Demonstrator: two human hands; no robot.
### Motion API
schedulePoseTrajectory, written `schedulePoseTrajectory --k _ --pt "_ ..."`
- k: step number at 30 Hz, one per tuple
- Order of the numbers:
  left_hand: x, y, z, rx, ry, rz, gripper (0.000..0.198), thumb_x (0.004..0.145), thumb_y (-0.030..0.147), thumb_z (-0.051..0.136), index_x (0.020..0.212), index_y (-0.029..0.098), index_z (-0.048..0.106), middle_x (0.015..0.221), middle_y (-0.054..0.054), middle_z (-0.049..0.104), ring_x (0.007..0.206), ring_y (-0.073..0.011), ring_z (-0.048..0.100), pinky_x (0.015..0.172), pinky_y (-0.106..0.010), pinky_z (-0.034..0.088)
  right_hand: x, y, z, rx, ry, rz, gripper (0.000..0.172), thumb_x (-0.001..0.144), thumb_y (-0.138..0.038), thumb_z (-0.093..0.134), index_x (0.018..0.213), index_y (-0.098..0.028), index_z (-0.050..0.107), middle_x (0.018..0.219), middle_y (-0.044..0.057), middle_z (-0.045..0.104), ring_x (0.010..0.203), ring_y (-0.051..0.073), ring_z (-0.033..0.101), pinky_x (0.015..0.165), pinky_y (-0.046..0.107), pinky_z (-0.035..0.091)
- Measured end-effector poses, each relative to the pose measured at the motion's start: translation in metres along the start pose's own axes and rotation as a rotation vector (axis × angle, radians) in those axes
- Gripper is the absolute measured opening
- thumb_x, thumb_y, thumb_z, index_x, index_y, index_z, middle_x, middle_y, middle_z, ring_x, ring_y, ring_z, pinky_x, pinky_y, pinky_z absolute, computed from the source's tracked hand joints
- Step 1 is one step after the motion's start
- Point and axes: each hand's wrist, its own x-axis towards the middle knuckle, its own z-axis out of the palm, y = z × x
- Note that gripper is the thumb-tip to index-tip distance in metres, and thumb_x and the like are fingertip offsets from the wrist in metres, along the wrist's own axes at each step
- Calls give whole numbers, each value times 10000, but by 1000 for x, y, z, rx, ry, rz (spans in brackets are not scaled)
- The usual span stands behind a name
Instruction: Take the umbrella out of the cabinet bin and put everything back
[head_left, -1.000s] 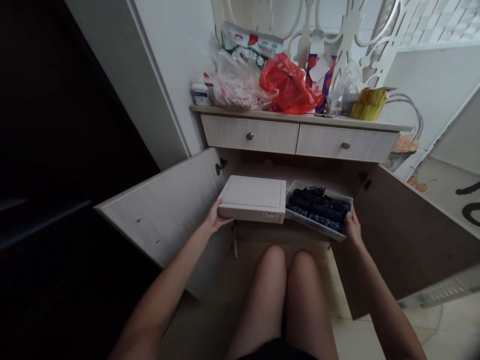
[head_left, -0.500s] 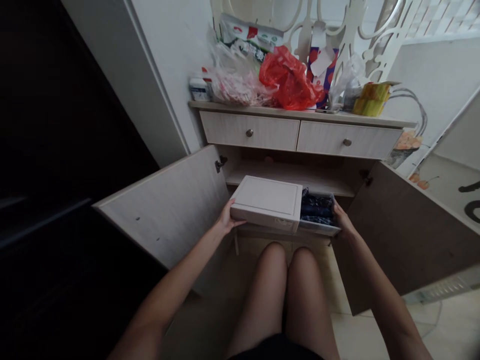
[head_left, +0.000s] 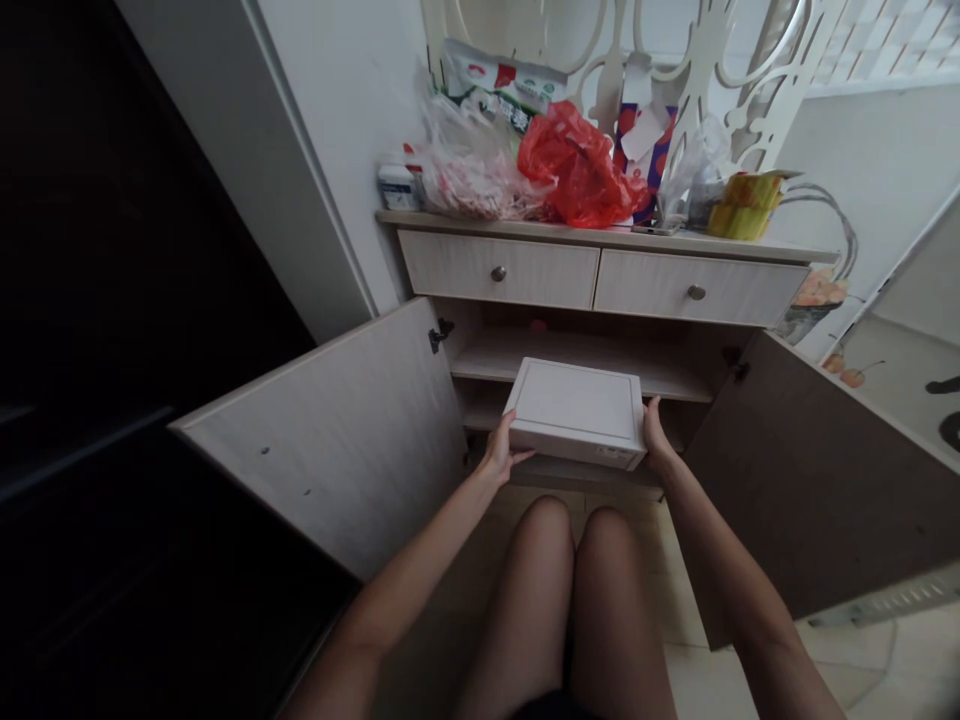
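Note:
A white storage box (head_left: 579,400) is held level between my hands in front of the open cabinet. My left hand (head_left: 501,452) grips its left end, the fingers at the side and the thumb beneath the front edge. At the opposite end, my right hand (head_left: 657,436) presses against the side, holding the box from the right. The dark folded clothes and the clear inner tray are now hidden inside the white outer cover.
Cabinet doors (head_left: 337,440) stand open left and right around my arms. Behind the box is a shelf (head_left: 487,350), with two closed drawers (head_left: 525,270) above. Plastic bags, including a red one (head_left: 577,170), crowd the cabinet top. My knees (head_left: 547,525) are just below the box.
The white cover has slid right over the clear tray of dark clothes, hiding it. My left hand moved right with the cover; my right hand shifted slightly left.

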Motion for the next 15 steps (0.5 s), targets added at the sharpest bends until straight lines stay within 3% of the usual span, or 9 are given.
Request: schedulePoseTrajectory --k 4,9,15 --pt "17 6 14 1 -38 0 474 876 502 611 1261 226 598 1345 -127 594 1182 -304 587 803 -431 623 22 -22 -2 -43 -10 -14 1039 782 -930 69 1174 -202 698 1058 117 741 1101 308 666 924 419 535" --pt "55 28 50 26 -68 18 559 889 526 579 1368 248 509 1429 -121 529 1243 -307 547 834 -433 614 78 -46 -11 -51 77 -64 976 810 -912 117 1139 -204 704 997 114 744 1074 302 666 916 417 522" --pt "96 41 80 96 -50 -23 635 907 551 530 1451 244 413 1504 -139 440 1319 -325 484 842 -435 605 128 -54 -16 -65 68 -18 919 880 -831 84 1104 -201 713 1016 131 741 1055 277 677 944 394 510"
